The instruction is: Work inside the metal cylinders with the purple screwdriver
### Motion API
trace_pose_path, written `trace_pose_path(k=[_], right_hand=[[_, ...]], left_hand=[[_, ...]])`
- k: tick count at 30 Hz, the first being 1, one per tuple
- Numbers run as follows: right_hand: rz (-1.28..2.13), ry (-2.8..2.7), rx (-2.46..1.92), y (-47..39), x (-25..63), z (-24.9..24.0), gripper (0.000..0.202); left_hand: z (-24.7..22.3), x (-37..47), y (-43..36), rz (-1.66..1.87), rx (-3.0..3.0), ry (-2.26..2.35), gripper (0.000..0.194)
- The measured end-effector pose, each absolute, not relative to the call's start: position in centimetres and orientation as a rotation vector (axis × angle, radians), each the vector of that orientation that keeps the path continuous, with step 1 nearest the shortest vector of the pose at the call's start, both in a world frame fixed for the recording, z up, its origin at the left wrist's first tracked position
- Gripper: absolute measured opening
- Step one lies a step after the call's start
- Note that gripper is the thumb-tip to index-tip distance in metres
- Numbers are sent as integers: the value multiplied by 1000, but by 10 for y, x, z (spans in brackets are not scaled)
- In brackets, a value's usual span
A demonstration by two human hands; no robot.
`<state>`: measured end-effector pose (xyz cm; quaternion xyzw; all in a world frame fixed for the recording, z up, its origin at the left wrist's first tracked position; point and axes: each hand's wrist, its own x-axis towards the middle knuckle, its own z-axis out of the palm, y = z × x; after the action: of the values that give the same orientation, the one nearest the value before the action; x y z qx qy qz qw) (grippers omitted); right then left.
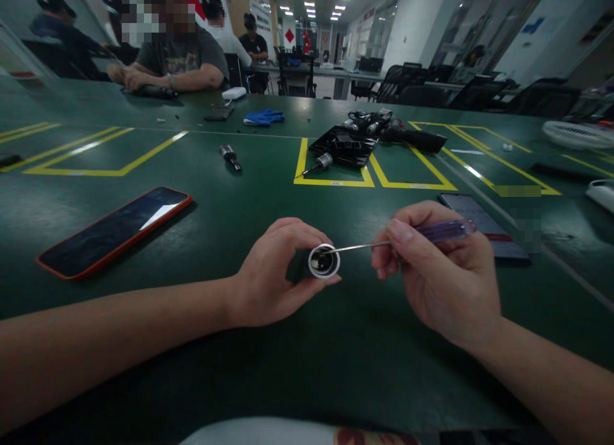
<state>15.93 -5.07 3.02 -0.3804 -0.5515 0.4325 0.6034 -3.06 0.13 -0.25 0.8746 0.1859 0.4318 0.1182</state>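
My left hand (273,272) is closed around a short round metal part (332,273) with a pale rim, its dark hollow end turned toward me. In my right hand (441,272) is a screwdriver (446,231) with a clear purplish handle. Its thin shaft points left, and the tip reaches the opening of the round part. How deep the tip sits inside I cannot make out. To the left of my left hand lies a phone (115,231) in an orange-red case. Another phone (489,227), with its screen lit, lies partly behind my right hand.
A small metal-and-black part (230,157) lies beyond my left hand. Farther off are a screwdriver-like tool (316,165), a black bag (343,144), a pile of dark tools (378,122) and blue gloves (263,117). Yellow tape marks the green table (230,381). A person (177,61) sits opposite.
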Motion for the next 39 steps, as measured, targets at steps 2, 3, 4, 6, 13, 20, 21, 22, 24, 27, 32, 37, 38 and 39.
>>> trace_pose_path(k=[2, 3, 4, 6, 13, 20, 21, 22, 24, 27, 32, 37, 38, 39], right_hand=[[1001, -1282, -886, -51, 159, 30, 6], [1002, -1285, -887, -51, 159, 30, 6], [1004, -1283, -884, -51, 159, 30, 6], [1014, -1278, -873, -52, 158, 29, 5], [909, -1367, -902, -57, 158, 28, 3], [859, -1370, -884, -58, 159, 28, 3], [884, -1359, -871, -58, 159, 28, 2], [914, -1348, -856, -57, 159, 28, 2], [977, -1329, -825, -57, 159, 28, 1], [1046, -1292, -811, -56, 157, 27, 2], [1079, -1302, -860, -57, 156, 28, 1], [1012, -1373, -966, -56, 160, 35, 5], [1002, -1381, -975, -56, 162, 36, 6], [995, -1387, -981, -55, 163, 38, 7]], left_hand=[[-2, -31, 1, 1256, 2559, 537, 37], [-2, -31, 1, 1257, 2557, 533, 37], [-2, -31, 1, 1257, 2556, 532, 37], [-3, -31, 1, 1259, 2549, 533, 37], [-7, -32, 4, 1320, 2492, 545, 38], [-6, -33, 3, 1326, 2521, 531, 39], [-6, -33, 3, 1324, 2509, 533, 40], [-6, -34, 2, 1324, 2490, 540, 41], [-6, -34, 2, 1323, 2442, 571, 43], [-5, -34, 0, 1308, 2382, 602, 41], [-3, -35, -1, 1308, 2385, 599, 41], [-4, -35, -1, 1313, 2466, 571, 40], [-4, -35, -1, 1311, 2473, 559, 40], [-3, -35, -1, 1310, 2478, 549, 40]])
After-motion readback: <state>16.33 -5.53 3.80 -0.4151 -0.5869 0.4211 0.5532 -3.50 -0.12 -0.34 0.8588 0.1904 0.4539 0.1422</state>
